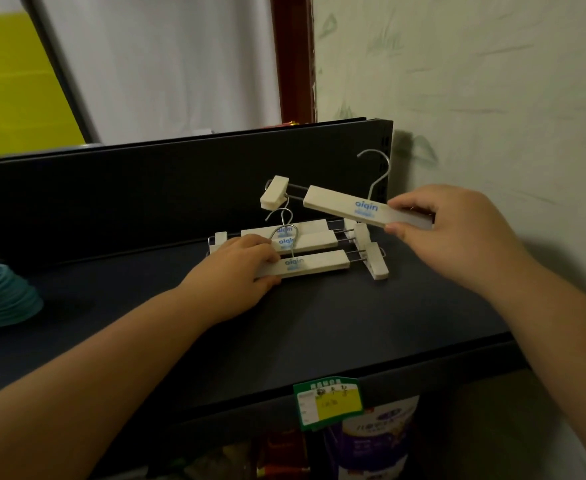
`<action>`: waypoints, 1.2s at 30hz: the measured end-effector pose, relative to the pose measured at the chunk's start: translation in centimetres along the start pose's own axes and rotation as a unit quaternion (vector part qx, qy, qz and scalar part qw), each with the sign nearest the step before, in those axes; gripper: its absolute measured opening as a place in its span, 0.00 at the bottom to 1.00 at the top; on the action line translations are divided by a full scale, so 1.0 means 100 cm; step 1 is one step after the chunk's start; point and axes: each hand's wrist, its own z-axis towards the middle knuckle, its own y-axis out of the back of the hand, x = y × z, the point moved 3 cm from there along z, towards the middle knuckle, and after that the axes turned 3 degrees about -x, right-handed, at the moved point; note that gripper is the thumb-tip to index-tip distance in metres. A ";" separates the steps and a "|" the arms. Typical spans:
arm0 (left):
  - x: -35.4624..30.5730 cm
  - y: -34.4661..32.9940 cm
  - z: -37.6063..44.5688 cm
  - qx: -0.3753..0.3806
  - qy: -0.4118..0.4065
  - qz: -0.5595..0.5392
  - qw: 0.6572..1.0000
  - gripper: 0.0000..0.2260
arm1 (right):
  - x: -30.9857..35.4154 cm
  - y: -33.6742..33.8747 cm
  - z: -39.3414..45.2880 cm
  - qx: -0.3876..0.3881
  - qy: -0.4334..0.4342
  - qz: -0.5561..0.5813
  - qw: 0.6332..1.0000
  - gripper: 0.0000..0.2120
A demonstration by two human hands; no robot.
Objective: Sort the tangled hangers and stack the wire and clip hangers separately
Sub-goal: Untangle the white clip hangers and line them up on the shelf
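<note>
Three white clip hangers (322, 264) with blue lettering lie stacked on the dark shelf (353, 327), near its back wall. My left hand (239, 263) rests on their left ends, fingers laid over the bars and thumb under the front one. My right hand (447, 233) pinches the right end of a fourth white clip hanger (340, 204) and holds it tilted in the air above the pile, its metal hook pointing up. A pile of teal wire hangers (0, 296) sits at the shelf's far left edge.
The shelf has a dark back panel (146, 188) and a front lip with a green and yellow price tag (329, 401). A pale wall stands to the right. Packaged goods show on the level below.
</note>
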 end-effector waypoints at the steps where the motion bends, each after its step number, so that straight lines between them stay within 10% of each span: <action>1: 0.000 0.000 0.001 -0.001 0.001 0.000 1.000 0.19 | 0.000 0.001 0.000 -0.001 0.000 0.001 1.000 0.17; 21: 0.068 0.035 -0.099 -0.049 0.206 -0.033 0.977 0.30 | 0.026 -0.039 -0.019 0.150 0.088 -0.009 0.985 0.19; 36: 0.041 0.036 -0.123 -0.035 0.182 -0.046 0.982 0.30 | 0.021 -0.061 -0.018 0.216 0.135 -0.002 0.967 0.19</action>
